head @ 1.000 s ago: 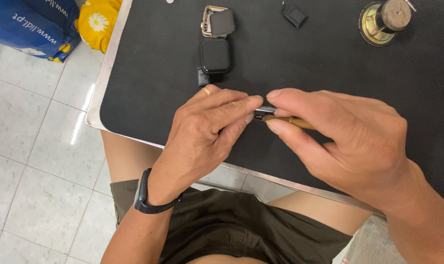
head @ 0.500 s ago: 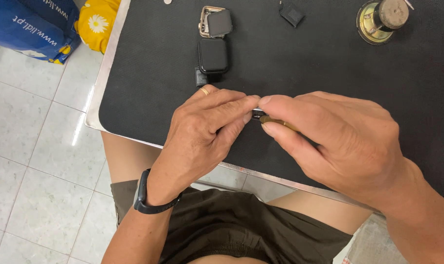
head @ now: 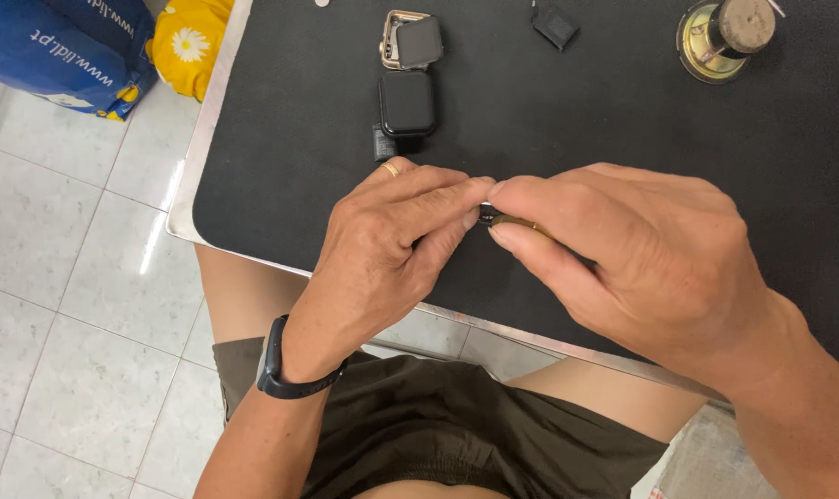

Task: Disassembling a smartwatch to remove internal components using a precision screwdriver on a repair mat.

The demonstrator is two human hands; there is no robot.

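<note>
Counter (head: 281, 166): black mat, an opened watch case (head: 410, 42) and its black module (head: 407, 103) lie apart.
Hands: left (head: 392, 249) and right (head: 641, 259) both pinch one small dark part (head: 490, 216) between fingertips, above the counter's near edge.
Progress: watch seems disassembled; the small part is in work.

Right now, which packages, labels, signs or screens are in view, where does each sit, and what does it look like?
Blue bag: on the tiled floor at top left, soft-sided, blue with white print and a yellow edge.
Yellow bag: beside the blue one against the table edge, yellow with a white daisy.
Dark screen: on the black mat above the left hand, a rounded black square, unlit.
Second screen: tilted on a metal watch case, dark grey.
</note>
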